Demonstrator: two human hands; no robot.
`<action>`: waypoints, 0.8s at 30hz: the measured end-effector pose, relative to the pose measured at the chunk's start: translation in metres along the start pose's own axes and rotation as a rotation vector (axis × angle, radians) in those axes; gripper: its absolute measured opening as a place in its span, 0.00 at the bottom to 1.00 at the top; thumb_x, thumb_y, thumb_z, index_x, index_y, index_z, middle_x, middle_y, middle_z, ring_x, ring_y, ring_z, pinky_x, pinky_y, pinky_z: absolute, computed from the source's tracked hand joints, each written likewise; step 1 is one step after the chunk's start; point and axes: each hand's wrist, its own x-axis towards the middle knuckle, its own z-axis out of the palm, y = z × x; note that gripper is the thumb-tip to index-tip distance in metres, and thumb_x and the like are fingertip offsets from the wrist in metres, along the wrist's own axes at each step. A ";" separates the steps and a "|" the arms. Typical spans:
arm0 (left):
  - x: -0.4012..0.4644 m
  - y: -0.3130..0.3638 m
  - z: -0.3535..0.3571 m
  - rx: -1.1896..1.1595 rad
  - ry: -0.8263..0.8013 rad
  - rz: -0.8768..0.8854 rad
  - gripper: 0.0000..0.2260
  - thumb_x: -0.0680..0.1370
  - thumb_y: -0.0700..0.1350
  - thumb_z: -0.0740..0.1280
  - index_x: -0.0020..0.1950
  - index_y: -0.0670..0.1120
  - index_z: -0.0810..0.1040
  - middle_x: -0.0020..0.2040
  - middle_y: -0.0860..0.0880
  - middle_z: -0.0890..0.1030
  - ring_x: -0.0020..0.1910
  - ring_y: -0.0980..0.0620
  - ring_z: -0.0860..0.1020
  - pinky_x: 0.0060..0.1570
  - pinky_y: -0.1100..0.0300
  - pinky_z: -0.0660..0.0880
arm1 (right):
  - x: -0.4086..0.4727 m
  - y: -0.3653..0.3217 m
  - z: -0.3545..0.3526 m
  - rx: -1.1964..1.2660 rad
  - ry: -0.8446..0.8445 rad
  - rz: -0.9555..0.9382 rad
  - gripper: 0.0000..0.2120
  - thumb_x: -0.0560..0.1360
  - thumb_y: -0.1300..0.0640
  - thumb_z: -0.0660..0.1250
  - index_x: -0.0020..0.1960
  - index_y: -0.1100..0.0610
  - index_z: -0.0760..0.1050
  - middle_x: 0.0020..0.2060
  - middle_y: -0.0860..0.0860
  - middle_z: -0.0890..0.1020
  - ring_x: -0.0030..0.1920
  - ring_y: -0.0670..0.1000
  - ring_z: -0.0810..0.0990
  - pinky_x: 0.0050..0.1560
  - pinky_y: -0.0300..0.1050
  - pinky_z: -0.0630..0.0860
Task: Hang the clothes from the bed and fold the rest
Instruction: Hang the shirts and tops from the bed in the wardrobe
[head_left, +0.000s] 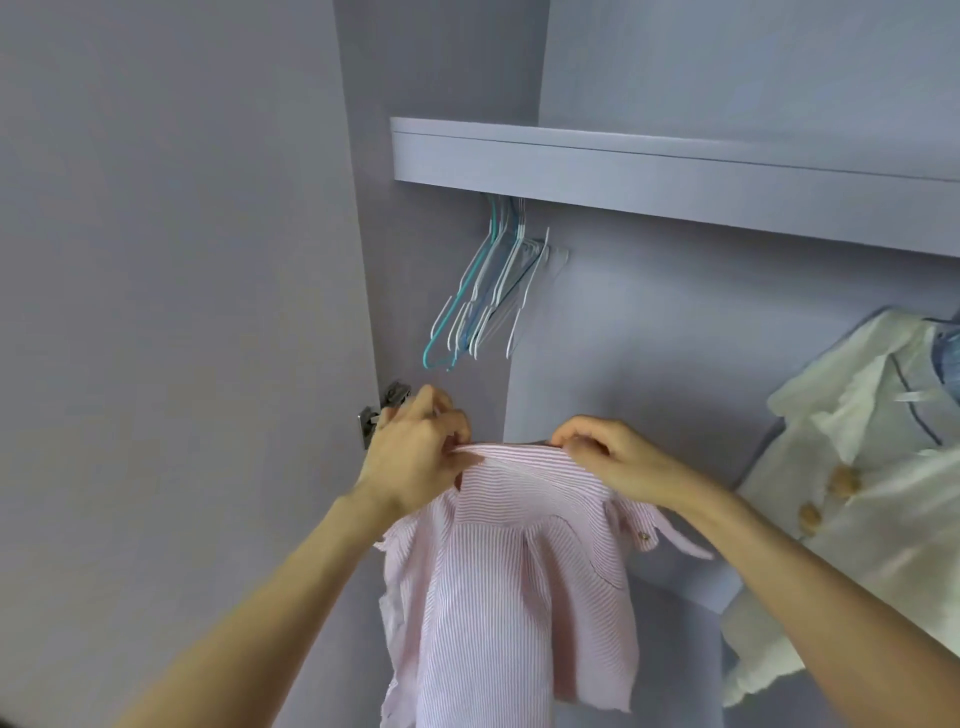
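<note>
A pink striped shirt (498, 571) is pinched at its collar by both hands: the left hand (415, 457) grips the collar's left end with curled fingers, and the right hand (613, 462) grips its right end. The shirt is held up inside an open wardrobe, its body hanging down between the forearms. Above the left hand, a bunch of bare wire hangers (493, 291) is seen hanging beneath a shelf (675, 176). A metal hinge (382, 415) sits just beside the left hand. To the right, a white buttoned garment (857, 493) is hung.
</note>
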 end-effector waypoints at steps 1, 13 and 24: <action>0.002 0.006 0.001 0.012 0.070 0.015 0.05 0.69 0.44 0.73 0.41 0.46 0.79 0.48 0.50 0.71 0.48 0.49 0.71 0.48 0.56 0.60 | -0.003 0.005 0.000 -0.055 -0.044 0.012 0.07 0.75 0.53 0.63 0.43 0.41 0.72 0.42 0.39 0.78 0.46 0.42 0.77 0.50 0.36 0.70; 0.023 0.053 0.013 -0.038 0.255 -0.102 0.12 0.71 0.33 0.62 0.51 0.44 0.75 0.47 0.47 0.79 0.43 0.41 0.77 0.38 0.52 0.72 | -0.010 0.033 -0.004 -0.935 0.433 0.088 0.07 0.67 0.56 0.68 0.43 0.57 0.80 0.46 0.53 0.78 0.50 0.57 0.74 0.49 0.50 0.61; 0.037 0.042 0.014 -0.367 0.314 -0.268 0.08 0.71 0.31 0.61 0.43 0.43 0.74 0.38 0.49 0.77 0.41 0.44 0.75 0.40 0.60 0.65 | -0.012 0.080 -0.011 -0.526 0.019 0.370 0.11 0.73 0.64 0.59 0.48 0.53 0.76 0.49 0.52 0.78 0.54 0.52 0.75 0.51 0.44 0.69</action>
